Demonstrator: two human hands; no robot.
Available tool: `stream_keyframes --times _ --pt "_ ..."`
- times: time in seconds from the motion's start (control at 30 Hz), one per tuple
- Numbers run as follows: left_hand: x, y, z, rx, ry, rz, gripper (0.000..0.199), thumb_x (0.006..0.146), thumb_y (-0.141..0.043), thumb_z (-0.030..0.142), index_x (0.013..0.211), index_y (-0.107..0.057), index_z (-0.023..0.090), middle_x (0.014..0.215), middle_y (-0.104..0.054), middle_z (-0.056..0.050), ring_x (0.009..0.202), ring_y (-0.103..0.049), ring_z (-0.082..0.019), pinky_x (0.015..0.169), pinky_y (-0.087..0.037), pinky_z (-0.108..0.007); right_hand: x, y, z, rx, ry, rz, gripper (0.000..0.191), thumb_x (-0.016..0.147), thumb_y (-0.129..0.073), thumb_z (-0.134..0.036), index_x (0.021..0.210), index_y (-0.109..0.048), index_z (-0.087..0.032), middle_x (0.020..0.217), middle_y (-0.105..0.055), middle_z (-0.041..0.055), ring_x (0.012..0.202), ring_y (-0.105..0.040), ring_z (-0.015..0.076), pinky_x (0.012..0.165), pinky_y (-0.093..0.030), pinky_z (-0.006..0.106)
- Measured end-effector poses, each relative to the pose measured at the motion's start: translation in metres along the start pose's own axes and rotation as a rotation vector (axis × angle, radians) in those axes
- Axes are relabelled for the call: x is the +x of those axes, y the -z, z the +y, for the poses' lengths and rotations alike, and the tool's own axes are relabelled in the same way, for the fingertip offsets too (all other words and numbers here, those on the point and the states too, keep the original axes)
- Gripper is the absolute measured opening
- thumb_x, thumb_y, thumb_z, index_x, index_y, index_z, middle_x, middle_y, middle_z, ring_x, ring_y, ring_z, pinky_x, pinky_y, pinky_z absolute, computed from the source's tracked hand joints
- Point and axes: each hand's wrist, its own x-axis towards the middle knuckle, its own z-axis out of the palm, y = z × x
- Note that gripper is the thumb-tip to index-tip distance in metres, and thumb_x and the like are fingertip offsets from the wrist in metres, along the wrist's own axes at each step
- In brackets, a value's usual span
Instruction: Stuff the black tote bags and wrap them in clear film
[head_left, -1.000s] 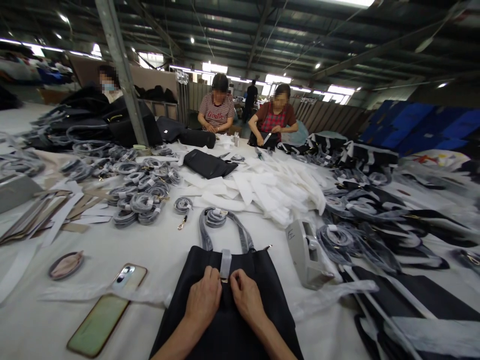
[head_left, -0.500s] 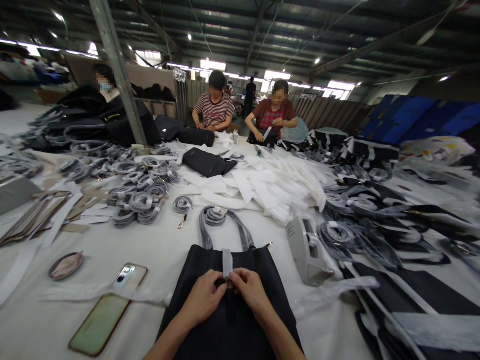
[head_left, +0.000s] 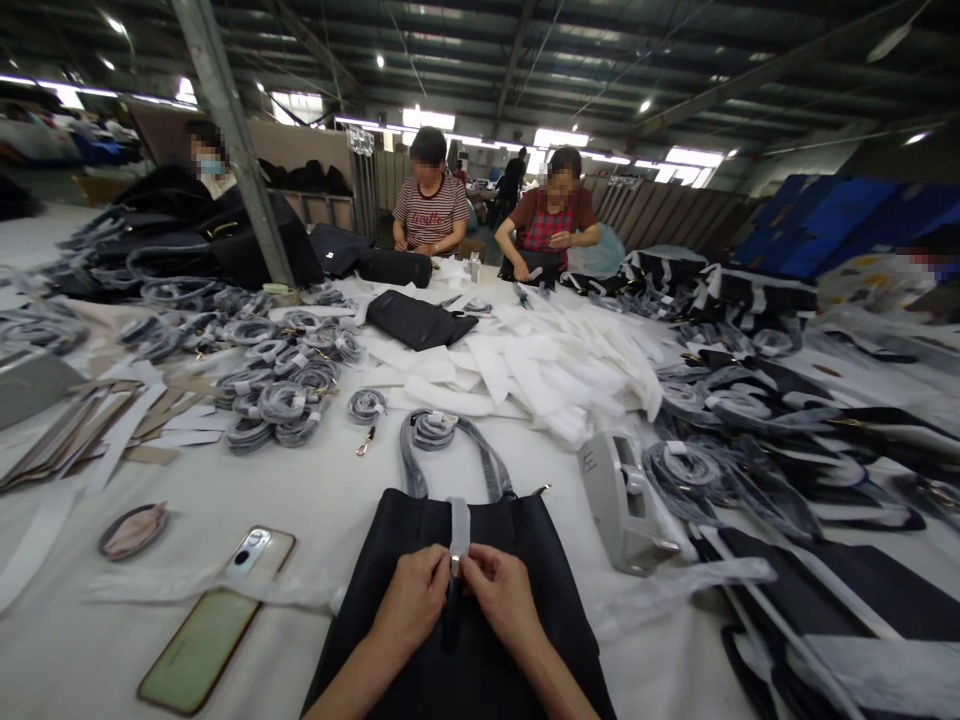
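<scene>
A black bag [head_left: 517, 600] lies flat at the bottom centre, its plastic-wrapped handle [head_left: 491, 462] stretched out beyond its top edge. Down the middle of the bag runs a strap with a pale wrapped upper part [head_left: 460, 522] and a small shiny metal piece [head_left: 454, 566]. My left hand [head_left: 414, 598] pinches at the left side of this strap, beside the metal. From the right, my right hand [head_left: 501, 592] closes its thumb and fingers on the same strap. Both hands rest over the bag, and their fingertips partly hide the strap.
A phone [head_left: 199, 640] and a small round dish [head_left: 133, 530] lie left. A tape dispenser [head_left: 622, 505] stands right of the bag. Coiled wrapped straps [head_left: 285, 400], white sheets [head_left: 532, 370] and black pieces [head_left: 847, 580] cover much of the table. Two people work across it.
The metal piece and the dark strap end below it now show more clearly between my fingers. My fingertips have shifted slightly. The view has turned a little.
</scene>
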Motion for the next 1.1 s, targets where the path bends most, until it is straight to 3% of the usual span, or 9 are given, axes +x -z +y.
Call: stream_keyframes --times 0.2,0.37,0.5,0.63,0.7,0.77,0.93,1.1 --pt "0.002 -0.005 -0.002 0.065 -0.017 0.032 0.03 0.091 -0.037 0.03 0.065 -0.05 0.02 0.059 -0.053 0.002 0.055 -0.053 -0.012 0.057 -0.035 -0.023 -0.001 -0.003 0.006 -0.245 0.086 0.114 0.033 0.09 -0.044 -0.038 0.085 -0.069 -0.017 0.061 -0.066 0.0037 0.052 -0.061 0.0173 0.051 -0.043 0.025" --pt "-0.003 -0.011 -0.003 0.132 -0.032 0.089 0.027 0.088 -0.04 0.027 0.063 -0.049 0.021 0.065 -0.055 -0.001 0.063 -0.052 -0.014 0.063 -0.034 -0.026 -0.007 0.0 0.007 -0.297 0.116 0.112 0.031 0.093 -0.04 -0.037 0.077 -0.06 -0.019 0.056 -0.062 0.0013 0.049 -0.06 0.0158 0.053 -0.043 0.025" --pt "-0.009 -0.008 0.001 0.112 -0.029 0.067 0.026 0.089 -0.039 0.027 0.066 -0.049 0.021 0.065 -0.057 0.0 0.062 -0.054 -0.014 0.062 -0.037 -0.026 -0.016 0.003 0.007 -0.327 0.148 0.084 0.029 0.094 -0.038 -0.034 0.075 -0.054 -0.021 0.059 -0.061 0.001 0.051 -0.06 0.0147 0.054 -0.043 0.024" --pt "-0.014 -0.004 0.005 -0.106 0.039 -0.022 0.014 0.087 -0.047 0.032 0.092 -0.054 0.021 0.075 -0.067 -0.001 0.062 -0.061 -0.014 0.058 -0.044 -0.024 -0.025 0.002 0.008 -0.45 0.239 0.117 0.026 0.094 -0.036 -0.029 0.075 -0.051 -0.021 0.067 -0.062 0.0029 0.058 -0.06 0.0157 0.059 -0.044 0.026" --pt "-0.014 -0.004 0.004 -0.268 0.08 -0.048 0.034 0.081 -0.057 0.03 0.112 -0.047 0.019 0.088 -0.07 -0.004 0.071 -0.065 -0.015 0.064 -0.049 -0.025 -0.03 0.0 0.008 -0.487 0.282 0.12 0.024 0.093 -0.036 -0.027 0.075 -0.051 -0.021 0.07 -0.062 0.0038 0.061 -0.06 0.0164 0.061 -0.044 0.027" --pt "-0.012 -0.006 0.002 -0.34 0.121 -0.028 0.047 0.077 -0.059 0.026 0.12 -0.043 0.017 0.087 -0.07 -0.004 0.075 -0.066 -0.016 0.07 -0.05 -0.027 -0.033 -0.002 0.009 -0.479 0.302 0.118 0.024 0.092 -0.037 -0.027 0.076 -0.054 -0.021 0.072 -0.063 0.0046 0.064 -0.06 0.0171 0.062 -0.045 0.028" --pt "-0.004 -0.015 -0.004 -0.391 0.327 0.016 0.054 0.069 -0.067 0.032 0.115 -0.045 0.013 0.067 -0.064 0.002 0.054 -0.059 -0.013 0.048 -0.043 -0.023 -0.029 0.001 0.01 -0.255 0.113 0.213 0.026 0.089 -0.042 -0.03 0.103 -0.06 -0.018 0.079 -0.068 0.005 0.066 -0.064 0.0186 0.064 -0.049 0.028" --pt "0.002 -0.019 0.0 -0.495 0.404 -0.043 0.05 0.058 -0.075 0.028 0.1 -0.052 0.012 0.049 -0.053 0.009 0.037 -0.044 -0.007 0.038 -0.028 -0.019 -0.023 0.005 0.011 -0.056 -0.004 0.114 0.038 0.086 -0.046 -0.03 0.12 -0.053 -0.013 0.072 -0.066 0.0032 0.063 -0.065 0.0189 0.06 -0.053 0.029"
